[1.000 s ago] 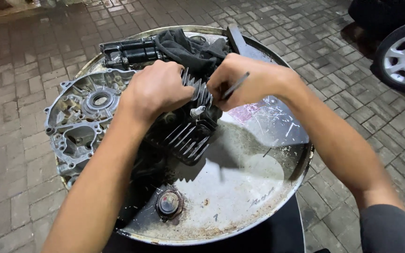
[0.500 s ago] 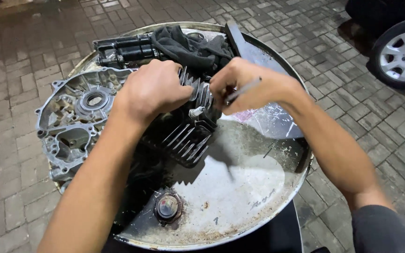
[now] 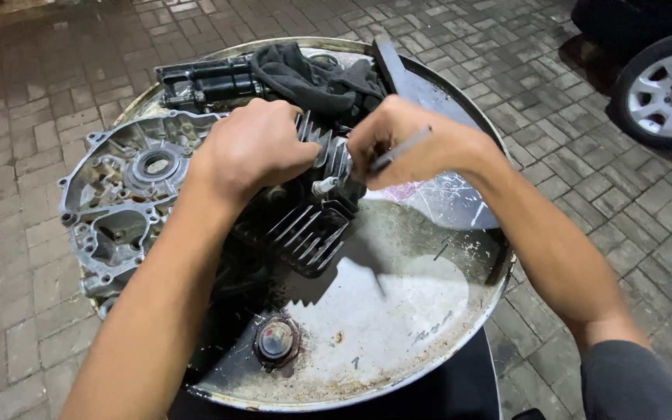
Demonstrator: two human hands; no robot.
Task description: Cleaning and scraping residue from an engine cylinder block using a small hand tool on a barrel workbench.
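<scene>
A black finned engine cylinder head (image 3: 305,229) with a white spark plug (image 3: 325,185) stands on top of a steel drum (image 3: 398,327). My left hand (image 3: 254,148) grips the head's upper fins from the left. My right hand (image 3: 406,144) is closed around a thin grey metal tool (image 3: 402,148) at the head's top right, its working end hidden behind my fingers. A dark rag (image 3: 313,78) lies just behind both hands.
A silver crankcase half (image 3: 122,198) rests on the drum's left side, a black engine part (image 3: 208,78) at the back. A bung cap (image 3: 276,340) sits near the front rim. Brick paving surrounds the drum; a car wheel (image 3: 670,89) is at the upper right.
Both hands stay on the cylinder head; my right hand has shifted slightly with the tool. The view has moved a little.
</scene>
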